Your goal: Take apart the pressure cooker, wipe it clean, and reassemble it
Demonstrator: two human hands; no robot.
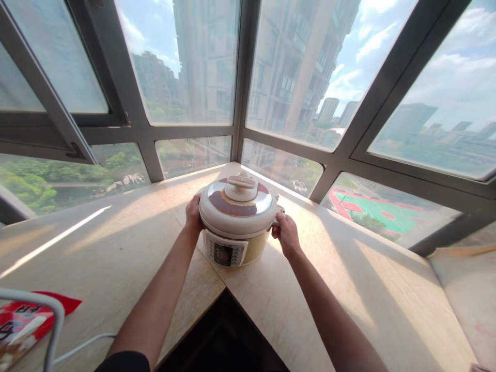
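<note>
An electric pressure cooker [258,248] stands upright at the inner corner of the stone counter, its control panel [228,253] facing me. Its round lid [238,204] is on, with a raised knob handle [241,187] on top. My left hand [194,213] is wrapped around the cooker's left side, fingers partly hidden behind the rim. On the other side, my right hand [287,232] is closed on the side handle just below the lid. Whether the base is lifted off the counter I cannot tell.
The pale stone counter [360,253] runs along corner windows [194,67]. A window sash [46,103] is tilted at the upper left. At the lower left lie a red food packet [23,320], a thick grey tube [58,310] and a thin white cord [83,343].
</note>
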